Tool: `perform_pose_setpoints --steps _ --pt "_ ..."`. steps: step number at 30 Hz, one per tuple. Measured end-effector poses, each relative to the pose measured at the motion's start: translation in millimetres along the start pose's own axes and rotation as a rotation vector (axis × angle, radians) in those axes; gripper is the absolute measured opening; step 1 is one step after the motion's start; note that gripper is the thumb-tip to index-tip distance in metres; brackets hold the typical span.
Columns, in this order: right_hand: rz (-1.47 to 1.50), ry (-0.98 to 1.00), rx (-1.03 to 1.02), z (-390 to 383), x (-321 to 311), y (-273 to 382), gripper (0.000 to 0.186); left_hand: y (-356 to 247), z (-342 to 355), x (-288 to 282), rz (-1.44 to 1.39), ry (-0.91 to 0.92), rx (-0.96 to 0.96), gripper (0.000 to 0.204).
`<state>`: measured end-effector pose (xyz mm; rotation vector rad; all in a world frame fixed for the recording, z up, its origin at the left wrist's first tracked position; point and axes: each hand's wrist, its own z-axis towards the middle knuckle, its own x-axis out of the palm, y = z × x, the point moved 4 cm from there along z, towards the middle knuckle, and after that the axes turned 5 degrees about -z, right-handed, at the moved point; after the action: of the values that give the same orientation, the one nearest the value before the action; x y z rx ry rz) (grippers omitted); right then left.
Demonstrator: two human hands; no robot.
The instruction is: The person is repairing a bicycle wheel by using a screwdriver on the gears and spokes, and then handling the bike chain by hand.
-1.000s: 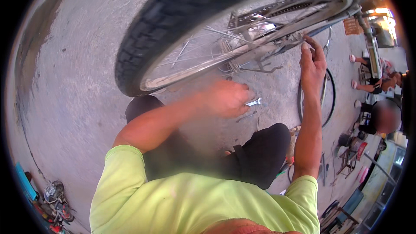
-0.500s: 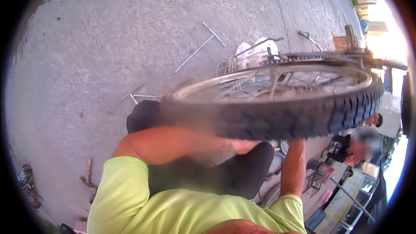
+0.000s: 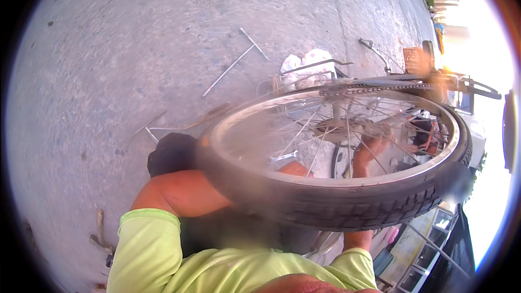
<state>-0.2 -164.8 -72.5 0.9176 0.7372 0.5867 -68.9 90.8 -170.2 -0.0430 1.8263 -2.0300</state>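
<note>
A bicycle wheel (image 3: 347, 182) with a black knobbly tyre and pale rim stands tilted in front of me. My left hand (image 3: 296, 169) shows in part through the spokes at the lower left of the hub (image 3: 334, 129). Close against it is a silver wrench (image 3: 285, 156); whether the fingers grip it is hidden. My left forearm passes behind the blurred left side of the tyre. My right hand (image 3: 375, 140) reaches up behind the spokes, to the right of the hub. Its fingers are blurred and crossed by spokes. A chain (image 3: 401, 87) runs along the wheel's far side.
A T-shaped metal tool (image 3: 230, 69) lies on the concrete, with a second one (image 3: 151, 130) nearer on the left. Beyond the wheel are a white bag (image 3: 312, 65) and an orange-brown basket (image 3: 417, 61). Another person (image 3: 426, 134) is partly visible through the spokes at right.
The wheel has tilted toward me, so its spokes and hub show more openly and its near tyre edge sits lower. Both hands, earlier below the tyre, now appear through the spokes.
</note>
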Motion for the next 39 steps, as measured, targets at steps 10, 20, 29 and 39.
perform_pose_setpoints --steps 10,20,29,39 --pt "-0.483 0.065 -0.396 1 25 33 0.029 14 14 -32 0.04 -0.153 0.041 0.025" --pt "-0.073 0.012 -0.069 -2 20 19 0.022 -106 38 -105 0.167 -0.469 0.226 0.032" --pt "0.074 0.004 -0.104 -22 -4 16 0.031 -162 94 -107 0.676 -0.744 -0.136 0.039" --pt "-0.539 0.651 0.603 -189 -3 -226 0.034 -181 151 -115 0.349 -0.616 -0.512 0.041"
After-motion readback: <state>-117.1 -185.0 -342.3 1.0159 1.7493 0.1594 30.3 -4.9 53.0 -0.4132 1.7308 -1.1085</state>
